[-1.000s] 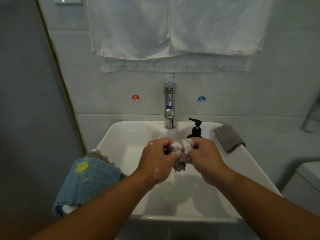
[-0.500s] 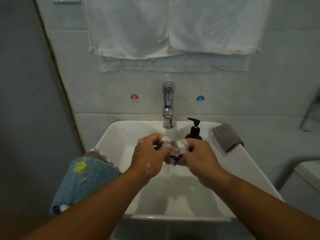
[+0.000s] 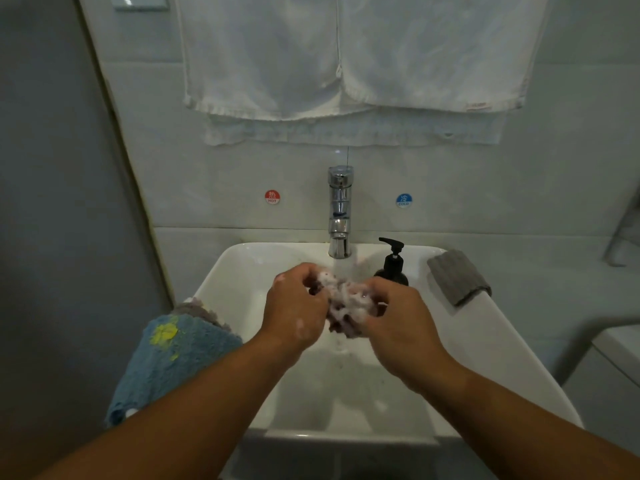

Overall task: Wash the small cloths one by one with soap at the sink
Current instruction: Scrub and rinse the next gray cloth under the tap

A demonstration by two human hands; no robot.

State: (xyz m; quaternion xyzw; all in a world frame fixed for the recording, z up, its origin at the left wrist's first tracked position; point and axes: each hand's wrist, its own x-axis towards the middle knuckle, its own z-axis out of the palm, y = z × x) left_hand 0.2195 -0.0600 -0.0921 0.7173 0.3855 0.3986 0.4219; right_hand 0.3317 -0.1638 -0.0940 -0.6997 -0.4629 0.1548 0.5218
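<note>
Over the white sink my left hand and my right hand both grip one small, bunched, soapy purplish cloth. It sits right under the chrome tap, and water runs onto it. A black soap pump bottle stands on the back rim, just behind my right hand. A blue cloth with a yellow stain hangs over the sink's left rim, on top of a grey one. A folded grey cloth lies on the right rim.
White towels hang on the wall above the tap. Red hot and blue cold stickers flank the tap. A grey wall stands close on the left. A white fixture is at the right edge.
Both hands have carried the cloth back toward the tap, and water now falls on it. The cloth looks more lathered and spread between my fingers.
</note>
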